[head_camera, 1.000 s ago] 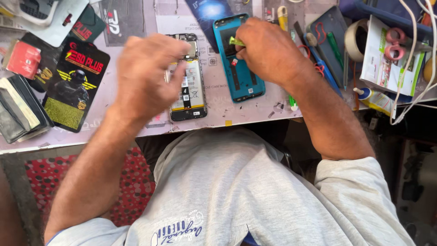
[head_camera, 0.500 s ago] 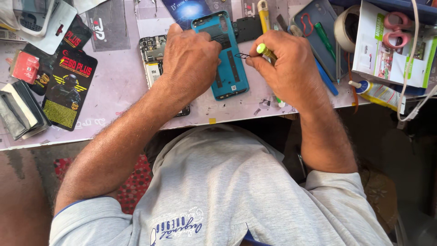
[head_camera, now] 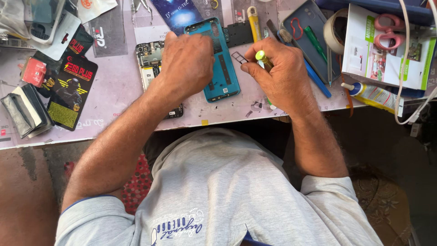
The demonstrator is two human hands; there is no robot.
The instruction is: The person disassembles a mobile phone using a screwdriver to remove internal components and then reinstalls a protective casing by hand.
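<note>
Two hands work near the bench edge [head_camera: 236, 119]: left hand [head_camera: 187, 61] presses the teal phone cover [head_camera: 218, 54], right hand [head_camera: 277, 73] pinches a screwdriver [head_camera: 263, 58].

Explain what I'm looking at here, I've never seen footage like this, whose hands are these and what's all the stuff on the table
This is one picture from a camera worn on a person's head, looking straight down, so the grey shirt at the bottom is the wearer's own. There is no machine, only two bare hands.

The left hand rests on a teal phone back cover lying on the work table. Beside it, partly under that hand, lies an opened phone with its insides showing. The right hand grips a small screwdriver with a yellow-green cap.

Around them lie black accessory packets, a second yellow-handled screwdriver, a dark tray of tools, a roll of tape, pink scissors and a glue tube.
</note>
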